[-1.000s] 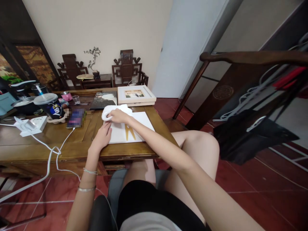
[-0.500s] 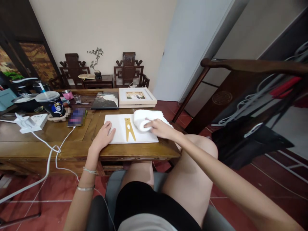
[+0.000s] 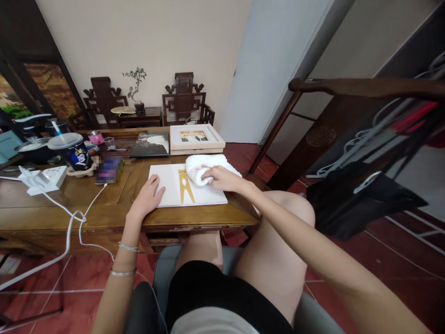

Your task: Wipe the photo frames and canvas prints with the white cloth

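Wooden table (image 3: 104, 204) on red tiles; left hand (image 3: 148, 197) flat on white board (image 3: 205, 195); right hand (image 3: 222, 177) grasping towel (image 3: 200, 164).

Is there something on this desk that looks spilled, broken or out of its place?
Nothing stands out. The right hand presses a white cloth on the white board; the left hand lies flat on its left edge.

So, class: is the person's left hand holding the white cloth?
No. The left hand lies flat on the white panel, while the right hand presses the white cloth.
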Demonstrator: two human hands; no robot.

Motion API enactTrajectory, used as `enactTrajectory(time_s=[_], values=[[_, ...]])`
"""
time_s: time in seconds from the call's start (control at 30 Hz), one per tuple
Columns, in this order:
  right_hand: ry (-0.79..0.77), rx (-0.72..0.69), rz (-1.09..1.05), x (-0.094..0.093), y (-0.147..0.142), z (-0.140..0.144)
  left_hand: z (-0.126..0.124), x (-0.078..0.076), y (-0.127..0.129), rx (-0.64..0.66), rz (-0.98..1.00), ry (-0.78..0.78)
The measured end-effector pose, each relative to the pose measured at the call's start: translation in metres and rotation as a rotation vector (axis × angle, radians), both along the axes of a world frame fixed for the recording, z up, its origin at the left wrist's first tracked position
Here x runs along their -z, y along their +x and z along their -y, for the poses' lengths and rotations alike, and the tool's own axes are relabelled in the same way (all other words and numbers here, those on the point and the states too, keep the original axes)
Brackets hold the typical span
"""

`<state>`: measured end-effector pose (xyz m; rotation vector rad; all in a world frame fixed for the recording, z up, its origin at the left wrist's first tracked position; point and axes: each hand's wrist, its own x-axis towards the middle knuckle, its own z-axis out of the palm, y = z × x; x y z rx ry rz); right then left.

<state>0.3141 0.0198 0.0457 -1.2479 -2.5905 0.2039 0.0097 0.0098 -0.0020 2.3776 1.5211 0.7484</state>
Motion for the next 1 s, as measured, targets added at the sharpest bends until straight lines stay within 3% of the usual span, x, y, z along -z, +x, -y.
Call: enactTrajectory(time_s=[0.13,0.23,0.33,0.57,0.67,0.77,1.0], values=[[0.059,0.123,0.069,-0.001,-0.016,-0.035,-0.001,0.001,-0.001,-0.002,-0.003,0.006],[0.077,0.120,0.128,-0.004,-0.019,-0.035,-0.001,0.001,-0.001,0.000,-0.009,0.003],[0.071,0.061,0.163,-0.006,-0.012,-0.011,-0.001,0.000,-0.001,0.003,-0.009,-0.007],[-0.029,-0.098,0.189,-0.030,0.005,0.086,0.001,-0.002,0.001,0.001,-0.013,-0.028],[-0.085,-0.095,0.207,-0.038,0.007,0.102,0.001,-0.001,0.001,0.006,0.000,-0.031],[-0.121,-0.101,0.150,-0.033,0.007,0.082,-0.001,0.000,0.000,0.013,0.012,-0.022],[-0.069,0.020,0.069,-0.022,-0.005,-0.022,0.000,-0.002,0.000,-0.010,-0.013,-0.025]])
